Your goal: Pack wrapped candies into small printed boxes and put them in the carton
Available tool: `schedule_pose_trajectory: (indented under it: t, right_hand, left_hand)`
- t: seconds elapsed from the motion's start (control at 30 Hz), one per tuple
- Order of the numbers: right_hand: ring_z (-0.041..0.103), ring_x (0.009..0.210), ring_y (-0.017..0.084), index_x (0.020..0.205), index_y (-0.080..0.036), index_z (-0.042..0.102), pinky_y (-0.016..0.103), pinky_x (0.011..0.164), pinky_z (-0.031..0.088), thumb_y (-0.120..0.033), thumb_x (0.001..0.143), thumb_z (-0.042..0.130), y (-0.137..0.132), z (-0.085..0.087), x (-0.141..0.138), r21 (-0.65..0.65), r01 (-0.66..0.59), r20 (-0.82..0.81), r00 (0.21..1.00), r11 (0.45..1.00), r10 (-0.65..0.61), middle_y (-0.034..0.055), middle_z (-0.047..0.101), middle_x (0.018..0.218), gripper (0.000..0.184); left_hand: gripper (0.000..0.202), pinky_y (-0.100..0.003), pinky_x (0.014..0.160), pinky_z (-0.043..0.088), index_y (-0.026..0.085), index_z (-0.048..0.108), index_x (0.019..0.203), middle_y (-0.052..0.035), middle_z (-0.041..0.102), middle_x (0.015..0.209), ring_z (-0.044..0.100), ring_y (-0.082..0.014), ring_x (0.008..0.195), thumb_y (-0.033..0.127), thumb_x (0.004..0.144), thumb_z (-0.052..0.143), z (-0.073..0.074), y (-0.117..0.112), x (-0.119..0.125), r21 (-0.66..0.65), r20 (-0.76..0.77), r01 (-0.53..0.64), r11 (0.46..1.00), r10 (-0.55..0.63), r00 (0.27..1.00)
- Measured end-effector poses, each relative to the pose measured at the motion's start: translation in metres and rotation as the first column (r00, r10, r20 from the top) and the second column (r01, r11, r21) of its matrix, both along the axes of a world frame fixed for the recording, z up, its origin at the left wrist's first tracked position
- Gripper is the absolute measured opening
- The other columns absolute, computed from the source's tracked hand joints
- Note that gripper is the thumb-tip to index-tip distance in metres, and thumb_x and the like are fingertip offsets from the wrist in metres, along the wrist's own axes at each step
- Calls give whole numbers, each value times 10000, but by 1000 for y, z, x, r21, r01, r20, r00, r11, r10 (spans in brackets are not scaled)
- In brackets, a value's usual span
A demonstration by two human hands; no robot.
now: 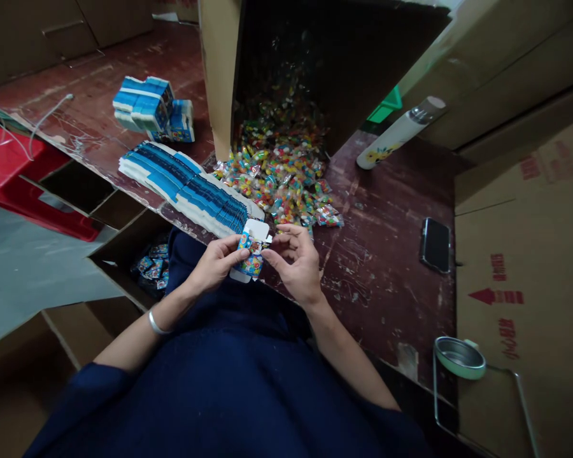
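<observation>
My left hand point(216, 261) pinches a small printed cardboard box point(251, 254) between thumb and fingers. The box is blue with colourful pictures, and its white end flaps stand out at top and bottom. At its right edge is my right hand point(297, 262), with the fingers curled and the thumb against the box by a small side flap. Just beyond lies a long row of flat, folded blue-and-white boxes point(186, 184). Small clear packets of coloured candies point(286, 172) spill in a heap from a large carton point(222, 83) tipped on its side.
Bundled flat boxes point(146, 105) lie farther back on the worn red table point(363, 280). At right are a white bottle point(398, 133), a phone point(435, 245) and a metal dish point(459, 356). An open carton point(124, 267) with filled boxes stands below left, near a red stool point(14, 165).
</observation>
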State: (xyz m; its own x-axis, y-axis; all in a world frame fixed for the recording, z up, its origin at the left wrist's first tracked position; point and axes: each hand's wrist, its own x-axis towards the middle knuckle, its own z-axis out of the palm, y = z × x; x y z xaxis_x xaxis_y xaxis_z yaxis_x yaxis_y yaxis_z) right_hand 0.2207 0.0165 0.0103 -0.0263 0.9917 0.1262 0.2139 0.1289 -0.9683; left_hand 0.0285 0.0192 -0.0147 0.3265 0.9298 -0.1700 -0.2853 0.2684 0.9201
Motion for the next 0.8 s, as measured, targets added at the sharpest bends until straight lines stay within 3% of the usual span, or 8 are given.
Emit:
schedule_pose_trajectory:
  t: [0.1,0.17,0.27,0.4,0.53,0.63,0.7,0.8]
  right_hand:
    - [649,640,154,894,-224,657,269,585,542,-516,866,771,-7,-14,-9,-74,-1,-37,999,997,-1,-7,699,777,314]
    - [605,586,136,812,-217,656,263,571,523,-491,915,723,-9,-20,-15,-76,48,-47,998,996,-51,-24,655,697,301]
    - [666,689,155,1013,-226,703,276,662,567,-437,890,757,-6,-25,-22,0,135,-108,985,991,-134,-9,711,806,251]
    - [675,727,156,1218,-253,669,288,705,583,-418,903,736,1,-28,-23,114,139,-92,987,984,-129,-4,705,876,362]
    - [642,697,154,1150,-261,663,297,679,559,-397,968,657,3,-31,-16,185,37,8,999,982,-39,-4,673,868,227]
    - [663,794,182,971,-251,651,329,749,565,-377,995,610,5,-30,-11,268,-38,140,990,963,0,24,676,909,134]
    - [681,900,209,883,-245,629,357,817,577,-379,991,614,6,-29,-11,315,-29,192,981,949,-34,52,682,970,173]
    - [704,1025,234,912,-243,616,378,878,600,-396,981,632,7,-30,-16,303,23,143,987,953,-69,92,688,1109,168]
  left_hand:
    - [367,-309,829,574,159,757,982,-57,772,954,696,-203,867,455,787,848,-2,-4,10,61,-59,-203,977,206,977]
    - [354,-288,811,577,180,730,1022,-21,733,877,679,-173,824,403,779,858,-1,-8,16,103,-70,-318,942,326,943]
    - [584,-260,796,588,246,641,1291,12,685,920,669,-131,783,324,761,874,-1,-13,22,164,-73,-409,898,425,902]
    - [648,-270,799,604,243,601,1397,-34,695,1114,673,-118,771,342,799,829,-3,-15,19,180,-97,-289,940,309,946]
    - [486,-246,739,573,188,688,1269,-35,712,1024,645,-124,749,352,827,802,1,-8,5,172,-148,-123,977,149,978]
    - [401,-237,681,534,165,715,1183,-24,703,890,612,-123,692,332,827,794,6,-3,-4,168,-180,3,986,28,983]
    - [369,-232,662,522,167,712,1158,-22,694,876,598,-118,675,323,832,784,8,-2,-6,174,-192,16,985,18,981]
    - [350,-225,670,527,185,680,1132,-43,696,1022,611,-114,718,318,826,787,8,-3,-4,196,-188,-53,979,91,978]
